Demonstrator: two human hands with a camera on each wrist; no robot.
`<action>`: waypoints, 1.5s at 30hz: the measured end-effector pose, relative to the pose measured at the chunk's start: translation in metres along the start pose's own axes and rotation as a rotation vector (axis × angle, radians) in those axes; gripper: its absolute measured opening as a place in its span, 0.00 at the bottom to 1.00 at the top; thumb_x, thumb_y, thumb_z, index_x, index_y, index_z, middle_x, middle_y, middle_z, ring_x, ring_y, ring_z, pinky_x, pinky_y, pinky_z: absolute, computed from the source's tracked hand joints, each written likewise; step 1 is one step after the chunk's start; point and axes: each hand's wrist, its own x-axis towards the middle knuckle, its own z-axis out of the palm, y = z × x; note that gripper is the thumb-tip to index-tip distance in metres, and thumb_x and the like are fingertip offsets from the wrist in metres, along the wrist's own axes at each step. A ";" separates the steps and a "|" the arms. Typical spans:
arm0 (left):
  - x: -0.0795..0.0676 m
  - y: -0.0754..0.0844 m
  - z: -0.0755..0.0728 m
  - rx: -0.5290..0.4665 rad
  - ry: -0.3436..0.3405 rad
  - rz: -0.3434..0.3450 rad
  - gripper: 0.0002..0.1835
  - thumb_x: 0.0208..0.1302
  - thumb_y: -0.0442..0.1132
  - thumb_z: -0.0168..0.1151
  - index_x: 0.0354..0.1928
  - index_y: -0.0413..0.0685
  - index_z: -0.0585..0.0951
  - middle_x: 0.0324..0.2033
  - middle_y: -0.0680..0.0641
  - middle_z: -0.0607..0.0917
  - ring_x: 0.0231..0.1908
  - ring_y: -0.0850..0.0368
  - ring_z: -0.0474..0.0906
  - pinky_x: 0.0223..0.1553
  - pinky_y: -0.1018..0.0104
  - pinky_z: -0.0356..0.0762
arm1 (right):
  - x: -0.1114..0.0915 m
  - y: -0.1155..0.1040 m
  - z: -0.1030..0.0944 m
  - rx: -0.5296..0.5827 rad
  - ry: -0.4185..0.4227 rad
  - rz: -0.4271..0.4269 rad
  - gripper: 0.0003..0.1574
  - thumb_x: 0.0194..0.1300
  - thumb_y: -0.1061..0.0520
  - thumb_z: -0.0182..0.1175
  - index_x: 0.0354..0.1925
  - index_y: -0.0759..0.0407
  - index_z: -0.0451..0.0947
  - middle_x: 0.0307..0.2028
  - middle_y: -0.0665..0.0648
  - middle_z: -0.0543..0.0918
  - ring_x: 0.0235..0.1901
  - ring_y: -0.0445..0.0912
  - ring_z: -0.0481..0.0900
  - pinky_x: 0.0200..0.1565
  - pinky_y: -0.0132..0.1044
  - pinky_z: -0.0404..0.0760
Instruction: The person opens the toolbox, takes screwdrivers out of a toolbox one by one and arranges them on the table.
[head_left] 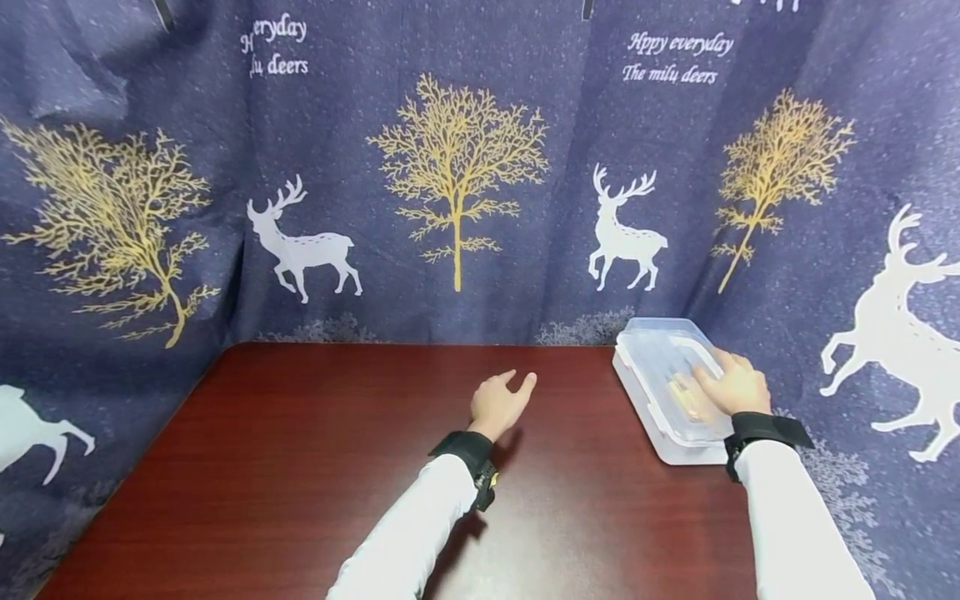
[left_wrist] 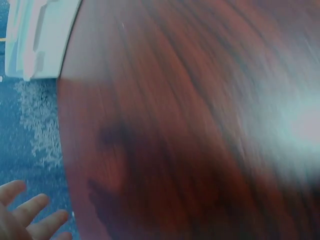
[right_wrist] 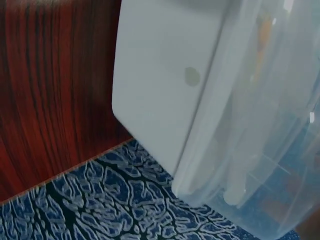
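A white plastic storage box (head_left: 640, 398) with a clear lid stands at the right rear corner of the table. Over the lid curves a white carrying handle (head_left: 692, 343), and my right hand (head_left: 737, 385) grips it at its near side. Yellowish items show dimly through the lid. In the right wrist view the box's side wall (right_wrist: 160, 65) fills the middle, and my fingers are mostly hidden behind the clear plastic. My left hand (head_left: 498, 406) hovers over the middle of the table, holding nothing, its thumb spread from the fingers.
The dark red wooden table (head_left: 300, 467) has a glossy top. A blue curtain (head_left: 420, 317) with deer and trees hangs along its back and sides, close behind the box.
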 end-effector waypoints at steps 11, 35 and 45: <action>-0.030 0.060 0.066 -0.509 -0.053 -0.124 0.31 0.58 0.65 0.56 0.55 0.52 0.81 0.50 0.43 0.86 0.52 0.49 0.81 0.54 0.56 0.75 | -0.004 0.007 0.006 -0.025 0.005 0.092 0.49 0.63 0.31 0.45 0.62 0.71 0.66 0.53 0.84 0.71 0.50 0.79 0.70 0.48 0.67 0.70; -0.055 0.131 0.123 -0.871 -0.182 -0.151 0.47 0.47 0.53 0.74 0.70 0.52 0.65 0.67 0.41 0.71 0.67 0.46 0.67 0.65 0.53 0.68 | -0.030 -0.034 0.005 0.001 0.020 0.220 0.47 0.61 0.29 0.47 0.65 0.60 0.68 0.56 0.78 0.74 0.52 0.75 0.73 0.43 0.66 0.72; -0.048 0.123 0.122 -0.916 -0.266 -0.171 0.45 0.53 0.53 0.70 0.72 0.52 0.62 0.70 0.44 0.67 0.69 0.48 0.64 0.67 0.53 0.66 | -0.034 -0.052 0.008 -0.019 0.019 0.219 0.45 0.62 0.29 0.46 0.64 0.59 0.69 0.54 0.79 0.75 0.50 0.75 0.74 0.42 0.66 0.73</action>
